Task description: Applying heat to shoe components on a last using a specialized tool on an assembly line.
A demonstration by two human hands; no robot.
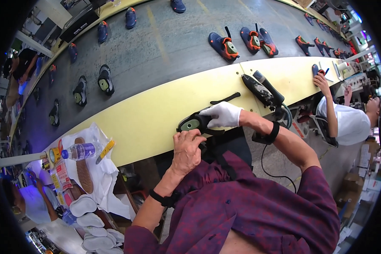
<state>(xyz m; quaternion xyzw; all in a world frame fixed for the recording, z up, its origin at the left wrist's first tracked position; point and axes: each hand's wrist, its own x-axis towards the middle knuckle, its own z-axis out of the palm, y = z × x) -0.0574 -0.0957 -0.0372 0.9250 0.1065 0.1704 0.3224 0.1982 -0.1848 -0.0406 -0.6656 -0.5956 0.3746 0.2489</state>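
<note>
A black shoe with a pale green inner sole showing in its opening lies at the near edge of the yellow work surface. My right hand, in a white glove, grips the shoe's front part, and its fingertips are partly hidden. My left hand is bare, with its fingers curled against the near rim of the shoe's opening. Just beyond the right hand, a loose black strip rests on the yellow surface. What lies under the left fingers cannot be made out.
Dark handheld tools with a cable lie to the right. Beyond the yellow ledge, a grey conveyor belt carries several shoes. At left are a water bottle, a yellow cutter and a brown sole. A co-worker sits at right.
</note>
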